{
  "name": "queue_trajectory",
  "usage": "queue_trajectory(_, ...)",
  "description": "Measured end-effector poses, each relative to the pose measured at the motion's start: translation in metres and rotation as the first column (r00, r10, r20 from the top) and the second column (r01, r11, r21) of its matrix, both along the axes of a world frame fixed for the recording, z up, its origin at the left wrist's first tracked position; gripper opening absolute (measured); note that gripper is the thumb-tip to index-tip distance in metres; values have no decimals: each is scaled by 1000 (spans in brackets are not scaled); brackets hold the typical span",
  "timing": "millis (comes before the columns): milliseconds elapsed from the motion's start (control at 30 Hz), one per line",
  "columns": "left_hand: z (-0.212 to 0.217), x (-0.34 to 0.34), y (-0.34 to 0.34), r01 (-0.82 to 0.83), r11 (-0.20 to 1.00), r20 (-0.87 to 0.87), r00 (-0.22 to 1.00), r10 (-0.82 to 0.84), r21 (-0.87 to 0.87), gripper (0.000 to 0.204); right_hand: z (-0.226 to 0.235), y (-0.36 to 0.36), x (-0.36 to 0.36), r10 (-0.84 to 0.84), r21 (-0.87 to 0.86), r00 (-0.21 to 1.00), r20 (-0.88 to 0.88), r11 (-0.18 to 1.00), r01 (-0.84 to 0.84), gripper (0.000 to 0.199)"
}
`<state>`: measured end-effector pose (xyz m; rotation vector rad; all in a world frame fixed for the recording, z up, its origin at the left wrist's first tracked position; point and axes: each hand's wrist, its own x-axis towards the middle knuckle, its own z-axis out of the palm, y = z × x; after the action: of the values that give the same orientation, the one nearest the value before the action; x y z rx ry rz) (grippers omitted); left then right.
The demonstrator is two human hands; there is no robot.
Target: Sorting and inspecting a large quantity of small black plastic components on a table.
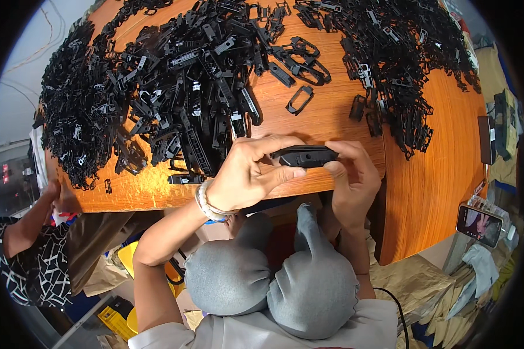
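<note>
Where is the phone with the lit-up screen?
In the head view the phone lies at the person's far right, just beyond the lower right corner of the wooden table, away from both hands and above a grey cloth.

Both hands, left [247,174] and right [352,174], grip a black plastic part [304,156]; similar parts [174,87] heaped on wooden table [436,174].

A black plastic part [304,156], long and flat-sided with a few small holes along its face, is held level just above the near edge of the wooden desk [442,174]. Its left end is pinched by the left hand [251,174], thumb below and fingers above; its right end is gripped by the right hand [352,174]. The long axis is laid roughly parallel to the desk edge. Finer detail cannot be made out.
</note>
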<state>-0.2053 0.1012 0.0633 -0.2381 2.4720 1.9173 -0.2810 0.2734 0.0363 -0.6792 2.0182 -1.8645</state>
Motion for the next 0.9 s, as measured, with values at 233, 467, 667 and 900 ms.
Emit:
queue_trajectory(233, -6, 13, -8, 175, 972, -131, 972, -196, -159, 27, 4, 20, -6, 238, -75, 923, 301, 971, -226, 19)
queue_trajectory(467, 13, 10, -51, -181, 823, -197, 977, 86, -538, 6, 5, 19, 22, 781, 607, 624, -28, 509, -610, 21)
queue_trajectory(667, 18, 6, -53, -223, 747, -177, 974, 143, -627, 8, 0, 9, 25, 605, 269, 791, -89, 780, -566, 17)
queue_trajectory(900, -11, -41, -28, -120, 739, -266, 960, -83, -663, 14, -6, -9, 3, 157, 199, 947, -279, 975, -103, 8)
